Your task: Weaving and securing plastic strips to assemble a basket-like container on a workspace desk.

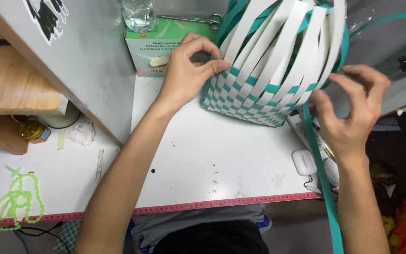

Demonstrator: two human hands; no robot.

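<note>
Head view — both hands (pixel 189 70) (pixel 348 113) grip basket (pixel 269 80) near table edge (pixel 222 204).

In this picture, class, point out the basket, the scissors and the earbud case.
basket (pixel 245 101): head view, woven checked lower wall.
scissors (pixel 198 19): head view, metal blades near the handles.
earbud case (pixel 303 162): head view, white lid.

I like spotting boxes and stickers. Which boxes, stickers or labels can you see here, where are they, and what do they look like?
Green and white cardboard box: at the table's back, behind the left hand, under a clear bottle.
Black and white sticker: on the grey panel, top left, jagged outline.
Small white case: smooth, rounded, by the right hand; no label visible.
</note>
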